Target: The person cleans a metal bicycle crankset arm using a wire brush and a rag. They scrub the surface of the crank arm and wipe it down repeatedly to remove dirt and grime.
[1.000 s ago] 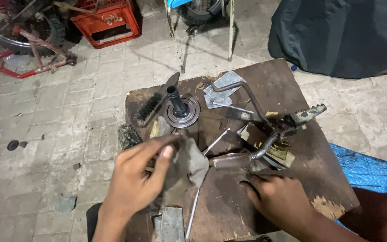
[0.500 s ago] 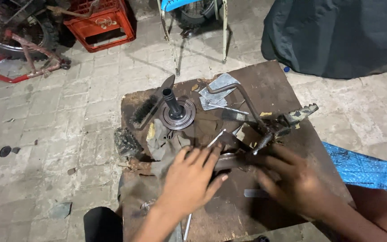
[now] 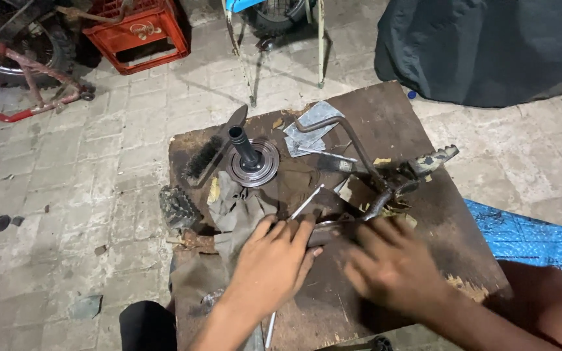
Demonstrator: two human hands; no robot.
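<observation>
Both hands have been brought forward since a moment ago, and the left hand (image 3: 274, 260) is now laid palm-down, fingers spread, over the grey rag (image 3: 239, 208) and the near end of the dark metal bar (image 3: 333, 231) on the counter (image 3: 391, 117). The right hand (image 3: 391, 263) is blurred by motion, spread over the same bar just beside the left; whether anything is gripped cannot be told. Beyond the fingers, a thin steel rod (image 3: 307, 201), a round hub with an upright shaft (image 3: 250, 159) and a wire brush (image 3: 204, 156) are seen.
</observation>
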